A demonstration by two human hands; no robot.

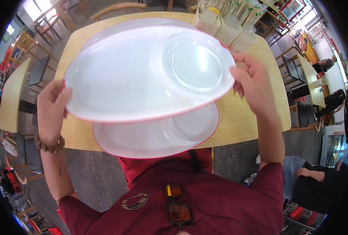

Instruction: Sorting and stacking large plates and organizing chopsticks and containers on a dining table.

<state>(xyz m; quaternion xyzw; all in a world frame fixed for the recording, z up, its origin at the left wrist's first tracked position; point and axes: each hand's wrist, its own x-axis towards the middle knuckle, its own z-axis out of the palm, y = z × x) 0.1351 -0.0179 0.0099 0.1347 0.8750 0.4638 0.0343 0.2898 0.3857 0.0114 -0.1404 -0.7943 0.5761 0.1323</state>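
Note:
Between my hands hangs a large white oval plate (115,74) with a red rim and a round hollow at its right end. My left hand (53,103) pinches its left end, thumb on top. At the right end, my right hand (250,78) grips the rim with thumb and fingers. Below it, a similar plate (142,137) lies at the table's near edge, partly covered by the held one. Beyond the held plate, the edge of another white plate (130,24) shows; the rest of it is hidden.
The plates are over a light wooden table (256,131). White perforated holders (228,33) with wrapped chopsticks stand at its far right. A chair (119,8) is behind the table. Other tables, chairs and people are at both sides, one person (311,184) sitting at the lower right.

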